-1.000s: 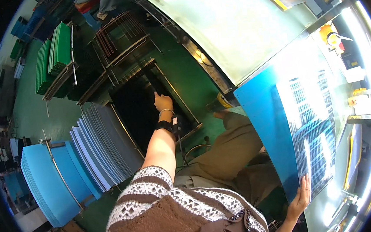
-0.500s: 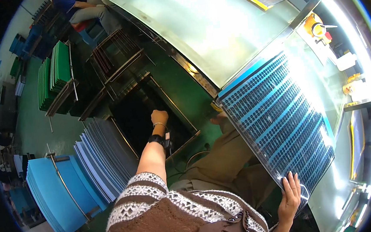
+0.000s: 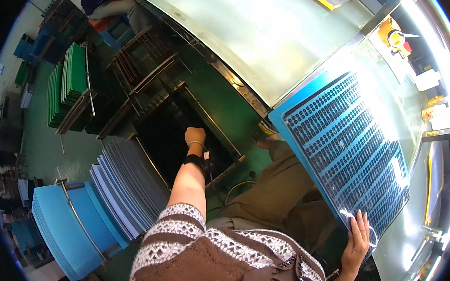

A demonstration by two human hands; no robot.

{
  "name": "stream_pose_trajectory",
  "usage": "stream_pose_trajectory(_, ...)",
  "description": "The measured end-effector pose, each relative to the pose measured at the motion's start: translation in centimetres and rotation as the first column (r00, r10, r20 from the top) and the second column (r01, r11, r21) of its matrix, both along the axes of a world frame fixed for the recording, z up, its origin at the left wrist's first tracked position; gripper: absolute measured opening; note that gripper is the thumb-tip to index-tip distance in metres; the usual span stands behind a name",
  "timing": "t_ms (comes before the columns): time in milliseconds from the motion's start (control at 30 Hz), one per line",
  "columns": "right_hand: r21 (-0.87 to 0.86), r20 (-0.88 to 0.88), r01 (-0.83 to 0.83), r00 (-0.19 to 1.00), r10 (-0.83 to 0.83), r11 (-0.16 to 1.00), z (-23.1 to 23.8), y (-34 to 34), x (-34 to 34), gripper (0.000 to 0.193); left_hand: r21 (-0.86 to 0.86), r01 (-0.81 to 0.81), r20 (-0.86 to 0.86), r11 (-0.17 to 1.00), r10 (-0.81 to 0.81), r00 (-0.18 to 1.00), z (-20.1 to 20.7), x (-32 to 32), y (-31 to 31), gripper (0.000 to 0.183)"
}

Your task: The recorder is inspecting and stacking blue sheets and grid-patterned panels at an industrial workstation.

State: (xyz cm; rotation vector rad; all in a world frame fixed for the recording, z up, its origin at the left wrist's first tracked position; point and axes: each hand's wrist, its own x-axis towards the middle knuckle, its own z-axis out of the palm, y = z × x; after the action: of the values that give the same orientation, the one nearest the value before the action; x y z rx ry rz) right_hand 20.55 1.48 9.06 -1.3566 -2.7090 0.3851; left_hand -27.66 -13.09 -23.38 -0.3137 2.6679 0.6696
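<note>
On the worktable at the right lies a blue board (image 3: 290, 126) under a clear sheet printed with rows of black dots (image 3: 342, 150). My right hand (image 3: 356, 240) rests on the near end of this sheet, fingers stretched out flat. A white loop of cord or strap shows by its fingertips. My left arm reaches forward, and the left hand (image 3: 195, 136) is closed in a fist over a dark panel (image 3: 168, 126) low in a wooden-edged frame. What the left fingers hold, if anything, is hidden.
Blue boards (image 3: 68, 227) and grey-blue boards (image 3: 128, 185) stand in a rack at the left. Green boards (image 3: 74, 75) stand farther back. A seated person (image 3: 114, 12) is at the far left. Beyond the table are an orange tape dispenser (image 3: 390, 32) and white bottles (image 3: 429, 79).
A blue border now shows along the left edge of the dotted sheet, where the sheet covered it before. My right hand stays flat on its near end; the left stays closed.
</note>
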Motion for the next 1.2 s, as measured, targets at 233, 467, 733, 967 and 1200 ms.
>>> stream_pose_trajectory(233,0.05,-0.016,0.019,1.0,-0.018,0.999,1.6,-0.1,-0.5,0.037,0.046,0.014,-0.026,0.999,-0.013,1.0,-1.2,0.0,0.9,0.031)
stream_pose_trajectory(467,0.059,-0.122,0.041,0.992,-0.034,0.997,3.3,-0.7,-0.7,0.037,0.009,-0.038,-0.17,0.999,0.039,0.985,0.6,3.5,-0.3,0.028)
stream_pose_trajectory(733,0.048,-0.087,-0.025,0.996,0.029,0.999,3.0,0.4,-1.3,0.037,-0.047,-0.033,-0.214,0.998,0.022,0.977,0.9,5.1,-0.8,0.027)
stream_pose_trajectory(967,0.04,-0.089,0.001,0.996,0.002,0.999,2.9,1.1,-1.3,0.037,-0.044,-0.048,-0.256,0.998,0.035,0.966,1.7,5.8,-1.2,0.026)
stream_pose_trajectory(1200,0.043,-0.071,0.001,0.997,0.002,0.999,2.8,1.2,-1.6,0.037,-0.025,-0.057,-0.231,0.998,0.05,0.972,1.9,5.5,-1.4,0.027)
